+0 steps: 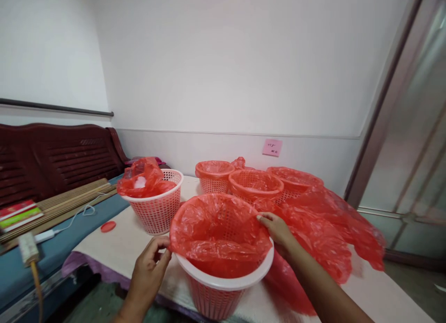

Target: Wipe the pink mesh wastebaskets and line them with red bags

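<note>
A white perforated plastic basket [223, 282] stands in front of me at the table's near edge. Inside it hangs a thin red plastic bag [216, 220], folded over the far part of the rim, while the near part of the rim shows bare and white. My left hand [149, 262] pinches the bag's edge at the left side of the rim. On the right side, my right hand [275, 227] grips the bag's edge between thumb and fingers. Loose red plastic bags [313, 234] lie heaped beneath and beyond my right forearm.
Another white basket [156, 214] with bunched red plastic stands at the left. Several red-lined baskets [256, 183] stand farther back. A small red disc [108, 227] lies on the table [104, 246]. A wooden bench [52, 160] and a power strip [28, 248] are at far left.
</note>
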`<state>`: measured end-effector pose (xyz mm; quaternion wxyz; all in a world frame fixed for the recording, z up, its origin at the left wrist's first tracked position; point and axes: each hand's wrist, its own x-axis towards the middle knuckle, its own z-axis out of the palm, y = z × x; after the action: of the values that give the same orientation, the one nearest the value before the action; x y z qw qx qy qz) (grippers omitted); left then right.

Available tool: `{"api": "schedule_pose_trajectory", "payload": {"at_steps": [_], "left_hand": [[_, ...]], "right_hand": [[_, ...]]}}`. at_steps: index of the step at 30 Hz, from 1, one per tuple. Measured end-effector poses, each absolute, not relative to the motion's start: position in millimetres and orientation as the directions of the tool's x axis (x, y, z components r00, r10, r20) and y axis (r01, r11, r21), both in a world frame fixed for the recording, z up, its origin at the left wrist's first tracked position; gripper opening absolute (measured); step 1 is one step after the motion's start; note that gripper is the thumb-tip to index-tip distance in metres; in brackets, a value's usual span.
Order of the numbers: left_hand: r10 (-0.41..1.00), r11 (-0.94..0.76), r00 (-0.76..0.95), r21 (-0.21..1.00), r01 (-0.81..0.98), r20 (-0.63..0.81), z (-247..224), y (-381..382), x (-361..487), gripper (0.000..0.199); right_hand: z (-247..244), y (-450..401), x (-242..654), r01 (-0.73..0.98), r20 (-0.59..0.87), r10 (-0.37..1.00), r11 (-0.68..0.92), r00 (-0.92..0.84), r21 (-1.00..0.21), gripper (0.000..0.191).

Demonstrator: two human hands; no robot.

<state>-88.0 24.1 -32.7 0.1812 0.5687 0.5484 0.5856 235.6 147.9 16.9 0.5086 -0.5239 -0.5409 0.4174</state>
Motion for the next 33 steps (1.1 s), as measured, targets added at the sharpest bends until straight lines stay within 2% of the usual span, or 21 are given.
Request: {"api": "schedule_pose_trajectory", "payload": {"at_steps": [4,7,10,12,15,18,21,23,25,29,33], "left_hand": [[0.876,-0.302,-0.218,0.842,0.448,0.430,-33.6,20.6,-84.2,0.026],[0.879,-0.307,-0.127,0.748,0.589,0.461,-31.6,10.0,-90.0,0.025],[0.778,-0.346,-0.097,0.553,0.758,0.620,-24.4,-5.4,-96.1,0.021],[0.652,-0.392,-0.012,0.351,0.850,0.758,-14.5,-15.6,-93.5,0.024],[0.526,-0.476,0.230,0.059,0.878,0.818,4.2,-26.2,-78.6,0.037],[0.504,-0.512,0.376,-0.081,0.855,0.778,14.4,-28.2,-64.0,0.041],[0.527,-0.508,0.416,-0.118,0.853,0.741,8.0,-22.1,-63.4,0.045],[0.554,-0.501,0.421,-0.117,0.858,0.719,-0.7,-16.0,-69.1,0.046],[0.570,-0.499,0.426,-0.117,0.859,0.703,-7.4,-10.5,-75.1,0.045],[0.568,-0.509,0.423,-0.102,0.854,0.706,-9.3,-6.6,-79.0,0.034],[0.554,-0.535,0.399,-0.055,0.843,0.730,-4.1,-7.9,-77.4,0.028]], "right_hand": [[20.5,134.9,235.1,0.015,0.082,0.996,0.082,0.029,-0.997,0.023],[23.0,126.1,238.2,-0.027,0.080,0.996,0.081,0.031,-0.996,0.024],[18.8,116.6,245.2,-0.029,0.089,0.995,0.091,0.048,-0.995,0.026],[10.8,109.3,250.4,0.016,0.141,0.986,0.141,0.087,-0.990,0.030],[-3.3,94.5,255.8,0.200,0.328,0.931,0.295,0.159,-0.934,0.031],[-10.1,76.1,256.8,0.459,0.589,0.799,0.481,0.120,-0.747,0.025],[-7.8,61.7,256.7,0.633,0.783,0.618,0.632,-0.063,-0.447,0.029],[-4.6,57.7,257.7,0.689,0.820,0.537,0.671,-0.197,-0.274,0.039],[-1.8,57.5,259.4,0.714,0.813,0.507,0.679,-0.287,-0.171,0.040],[1.3,60.6,261.1,0.701,0.790,0.511,0.697,-0.339,-0.151,0.024],[1.3,60.0,260.4,0.691,0.808,0.486,0.709,-0.332,-0.143,0.019]]}}
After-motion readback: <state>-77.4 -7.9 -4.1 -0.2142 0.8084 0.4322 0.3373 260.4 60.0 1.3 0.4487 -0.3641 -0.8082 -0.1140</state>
